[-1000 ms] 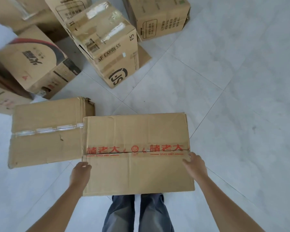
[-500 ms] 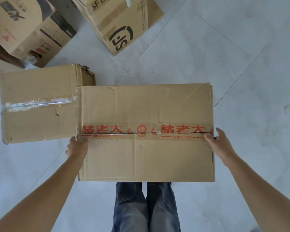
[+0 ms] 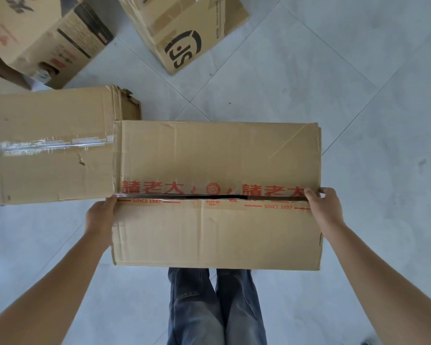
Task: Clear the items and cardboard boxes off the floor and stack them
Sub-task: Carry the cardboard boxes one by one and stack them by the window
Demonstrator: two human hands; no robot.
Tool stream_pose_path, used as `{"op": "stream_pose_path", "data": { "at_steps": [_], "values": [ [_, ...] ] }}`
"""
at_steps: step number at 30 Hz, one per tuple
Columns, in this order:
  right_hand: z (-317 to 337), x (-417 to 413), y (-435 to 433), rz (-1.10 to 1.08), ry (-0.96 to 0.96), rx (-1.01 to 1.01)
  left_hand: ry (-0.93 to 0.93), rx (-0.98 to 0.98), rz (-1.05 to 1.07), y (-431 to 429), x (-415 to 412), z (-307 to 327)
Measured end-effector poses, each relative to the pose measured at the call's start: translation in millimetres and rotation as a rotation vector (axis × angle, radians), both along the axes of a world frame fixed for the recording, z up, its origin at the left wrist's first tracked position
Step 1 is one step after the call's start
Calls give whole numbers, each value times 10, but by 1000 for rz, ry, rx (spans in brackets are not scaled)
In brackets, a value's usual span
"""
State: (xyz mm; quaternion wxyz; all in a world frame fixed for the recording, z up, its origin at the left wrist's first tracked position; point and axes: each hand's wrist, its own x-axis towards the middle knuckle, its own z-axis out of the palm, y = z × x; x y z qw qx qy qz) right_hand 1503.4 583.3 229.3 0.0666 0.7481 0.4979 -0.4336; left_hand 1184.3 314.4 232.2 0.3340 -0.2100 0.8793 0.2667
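Left grip (image 3: 101,215) and right grip (image 3: 325,207) clasp the large brown red-lettered cardboard box (image 3: 217,158) at 9 and 3 o'clock, above the floor (image 3: 358,95); its split top seam may buckle, letting it slip.

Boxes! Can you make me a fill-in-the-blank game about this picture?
1. The left hand and right hand hold the big box, whose letters are ___.
2. The taped box lies on the ___ side of the big box.
3. After SINCE, the big box says ___.
4. The trousers are ___.
Missing words: red, left, 1887, blue.
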Motion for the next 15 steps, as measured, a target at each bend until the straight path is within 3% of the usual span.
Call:
{"op": "stream_pose_path", "data": {
  "at_steps": [11,15],
  "values": [
    [349,-128,223,-322,138,-12,3,111,-101,-166,19,193],
    [713,-402,319,-625,299,-34,5,107,-107,-130,95,422]
  ]
}}
